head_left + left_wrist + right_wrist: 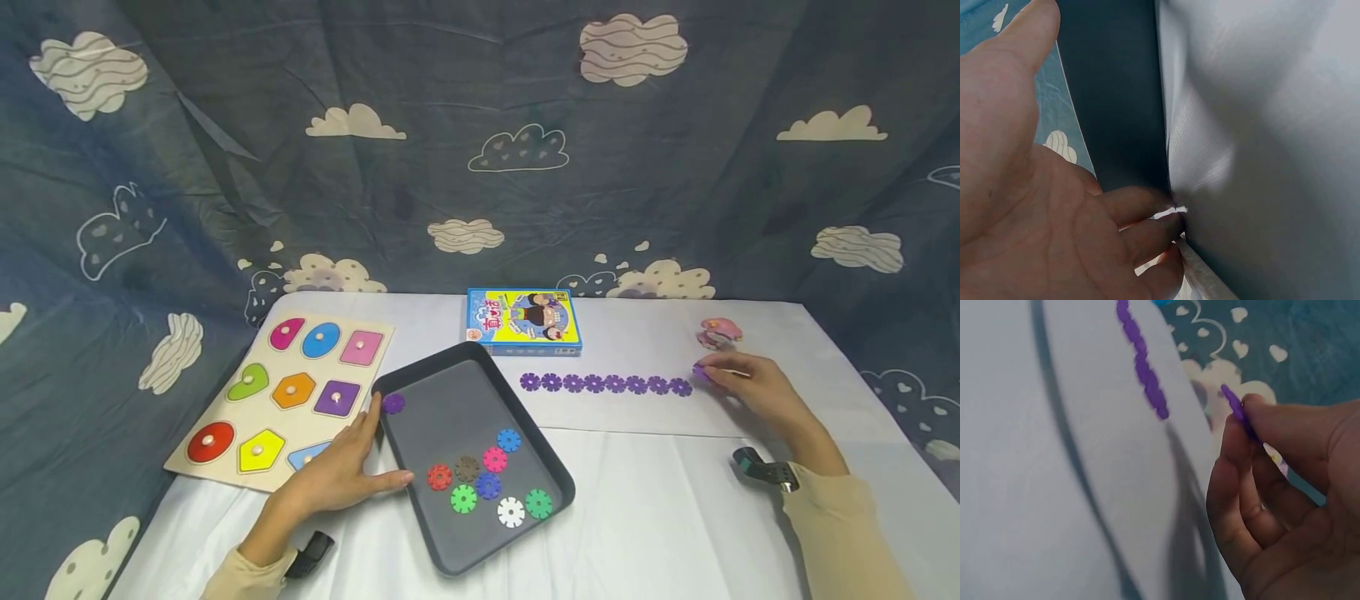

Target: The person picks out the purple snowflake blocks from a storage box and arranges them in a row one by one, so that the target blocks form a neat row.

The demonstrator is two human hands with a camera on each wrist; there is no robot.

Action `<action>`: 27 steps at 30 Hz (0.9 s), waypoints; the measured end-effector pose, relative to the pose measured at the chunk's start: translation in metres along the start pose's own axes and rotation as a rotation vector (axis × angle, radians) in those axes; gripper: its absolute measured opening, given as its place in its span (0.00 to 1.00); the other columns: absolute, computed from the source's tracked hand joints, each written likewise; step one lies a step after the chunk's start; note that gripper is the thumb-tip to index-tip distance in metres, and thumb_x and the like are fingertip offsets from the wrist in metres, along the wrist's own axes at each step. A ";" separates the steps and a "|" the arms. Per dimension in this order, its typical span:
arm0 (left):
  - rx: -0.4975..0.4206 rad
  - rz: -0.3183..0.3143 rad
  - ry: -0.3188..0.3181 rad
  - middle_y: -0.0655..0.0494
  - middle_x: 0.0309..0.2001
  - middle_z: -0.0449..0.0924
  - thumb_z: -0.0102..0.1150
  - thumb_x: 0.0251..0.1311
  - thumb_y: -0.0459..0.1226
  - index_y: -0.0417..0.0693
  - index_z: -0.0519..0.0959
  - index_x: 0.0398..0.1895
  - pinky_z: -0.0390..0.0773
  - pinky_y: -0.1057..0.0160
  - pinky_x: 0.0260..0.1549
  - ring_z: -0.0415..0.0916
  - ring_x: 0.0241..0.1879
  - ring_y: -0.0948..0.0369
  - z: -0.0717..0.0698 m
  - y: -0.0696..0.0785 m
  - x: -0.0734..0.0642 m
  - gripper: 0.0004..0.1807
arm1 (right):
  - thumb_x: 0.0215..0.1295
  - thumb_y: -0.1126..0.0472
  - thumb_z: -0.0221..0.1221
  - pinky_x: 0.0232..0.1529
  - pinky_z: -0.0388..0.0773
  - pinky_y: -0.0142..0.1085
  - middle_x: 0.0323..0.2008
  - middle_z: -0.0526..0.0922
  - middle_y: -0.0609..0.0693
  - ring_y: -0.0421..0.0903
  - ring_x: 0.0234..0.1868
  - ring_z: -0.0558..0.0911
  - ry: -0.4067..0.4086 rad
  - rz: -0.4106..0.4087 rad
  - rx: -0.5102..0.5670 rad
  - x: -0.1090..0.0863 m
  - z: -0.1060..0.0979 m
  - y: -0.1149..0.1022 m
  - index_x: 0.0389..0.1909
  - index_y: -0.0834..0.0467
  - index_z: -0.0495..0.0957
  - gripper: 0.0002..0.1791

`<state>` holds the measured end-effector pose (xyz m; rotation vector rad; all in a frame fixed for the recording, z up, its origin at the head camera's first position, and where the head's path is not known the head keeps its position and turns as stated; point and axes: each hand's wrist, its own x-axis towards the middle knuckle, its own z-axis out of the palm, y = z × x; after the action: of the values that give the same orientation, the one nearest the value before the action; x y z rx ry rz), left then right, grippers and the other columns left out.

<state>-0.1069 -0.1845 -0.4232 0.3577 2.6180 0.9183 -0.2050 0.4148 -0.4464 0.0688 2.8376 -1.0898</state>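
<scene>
My right hand (750, 386) pinches a purple notched disc (1239, 412) between thumb and fingertips, just past the right end of a row of purple notched discs (615, 384). That row lies on the white cloth, its discs edge to edge. On the left, my left hand (341, 467) rests against the near-left side of a dark grey tray (517, 392), fingers extended along its outer wall and thumb at the rim. A single purple disc (393, 403) lies in the tray's far left corner. Several other notched discs, including a red one (439, 477) and a white one (512, 512), lie toward its near end.
A wooden shape board (300, 358) with knobbed coloured pieces lies left of the tray, partly under my left arm. Behind the tray sits a blue and yellow box (523, 322). A small pink toy (720, 332) stands beyond my right hand. A cloud-patterned curtain (480, 192) hangs behind.
</scene>
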 end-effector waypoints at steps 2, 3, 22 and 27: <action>0.002 -0.003 0.000 0.35 0.79 0.41 0.68 0.52 0.63 0.43 0.33 0.81 0.55 0.34 0.71 0.39 0.78 0.36 0.000 0.000 0.000 0.69 | 0.75 0.44 0.53 0.57 0.76 0.56 0.62 0.76 0.66 0.53 0.57 0.77 0.011 0.001 -0.009 0.001 0.002 0.004 0.62 0.62 0.75 0.28; 0.001 -0.005 -0.002 0.35 0.79 0.41 0.68 0.52 0.63 0.43 0.33 0.81 0.55 0.34 0.71 0.39 0.78 0.36 0.000 0.000 0.000 0.69 | 0.75 0.45 0.54 0.58 0.75 0.59 0.62 0.75 0.67 0.58 0.59 0.75 0.016 -0.001 -0.009 0.002 0.003 0.006 0.62 0.63 0.75 0.27; 0.010 0.002 -0.004 0.36 0.80 0.39 0.67 0.53 0.64 0.43 0.32 0.81 0.54 0.34 0.71 0.38 0.78 0.37 0.002 -0.003 0.001 0.69 | 0.72 0.54 0.58 0.61 0.69 0.65 0.59 0.77 0.71 0.68 0.61 0.74 -0.008 0.054 -0.078 -0.002 0.002 0.001 0.59 0.66 0.77 0.23; 0.011 0.003 -0.003 0.37 0.80 0.39 0.67 0.53 0.64 0.43 0.32 0.81 0.54 0.34 0.71 0.38 0.78 0.37 0.002 -0.003 0.001 0.69 | 0.71 0.56 0.59 0.56 0.73 0.61 0.58 0.78 0.70 0.66 0.57 0.76 -0.006 0.034 -0.100 -0.002 0.002 0.001 0.59 0.66 0.77 0.21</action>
<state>-0.1077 -0.1852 -0.4267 0.3659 2.6210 0.9042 -0.2026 0.4139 -0.4481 0.1050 2.8686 -0.9390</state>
